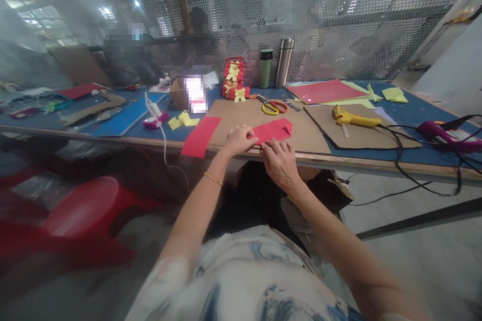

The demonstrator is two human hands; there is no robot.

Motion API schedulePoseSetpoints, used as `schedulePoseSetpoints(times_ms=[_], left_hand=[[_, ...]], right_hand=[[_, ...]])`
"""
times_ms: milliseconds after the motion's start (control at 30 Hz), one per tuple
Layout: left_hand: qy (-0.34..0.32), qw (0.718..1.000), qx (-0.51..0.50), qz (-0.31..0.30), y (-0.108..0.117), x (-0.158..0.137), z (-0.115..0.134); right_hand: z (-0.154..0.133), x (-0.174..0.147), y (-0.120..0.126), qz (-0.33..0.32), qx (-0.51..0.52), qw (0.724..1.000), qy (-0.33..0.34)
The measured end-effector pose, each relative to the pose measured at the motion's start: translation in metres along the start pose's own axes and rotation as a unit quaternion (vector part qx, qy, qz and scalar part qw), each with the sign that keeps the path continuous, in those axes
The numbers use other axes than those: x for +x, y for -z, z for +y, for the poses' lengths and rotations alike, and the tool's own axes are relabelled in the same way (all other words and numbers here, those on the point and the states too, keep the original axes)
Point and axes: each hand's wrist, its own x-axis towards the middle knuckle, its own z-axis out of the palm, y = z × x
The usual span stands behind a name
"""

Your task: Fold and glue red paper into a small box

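A strip of red paper (271,131) lies on the brown cardboard sheet (312,135) near the table's front edge, with a folded corner at its right end. My left hand (241,140) closes on the strip's left end, thumb and fingers pinched together. Along the strip's near edge, the bent fingers of my right hand (280,161) press on the paper. A second red paper piece (202,136) rests flat to the left of my left hand, partly over the table edge.
Behind the cardboard are scissors (274,107), a red box with yellow paper flowers (235,80), a green flask (265,68) and a steel flask (285,63). A yellow glue gun (356,118) with a black cable lies on cardboard at right. A lit phone (195,94) stands behind yellow paper scraps (184,120).
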Motion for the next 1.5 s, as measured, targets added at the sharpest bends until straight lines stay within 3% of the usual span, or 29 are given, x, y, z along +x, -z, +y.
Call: schedulePoseSetpoints(times_ms=[867, 1133, 1500], left_hand=[[-0.001, 1.000, -0.014, -0.008, 0.003, 0.002, 0.001], [-0.003, 1.000, -0.006, -0.005, 0.003, 0.002, 0.003], [0.001, 1.000, -0.027, -0.011, 0.005, 0.000, 0.003]], right_hand=[[0.001, -0.001, 0.006, -0.040, 0.035, 0.998, -0.021], [0.006, -0.007, -0.004, -0.015, 0.056, 0.998, -0.001], [-0.003, 0.002, 0.009, -0.015, 0.030, 0.999, -0.024]])
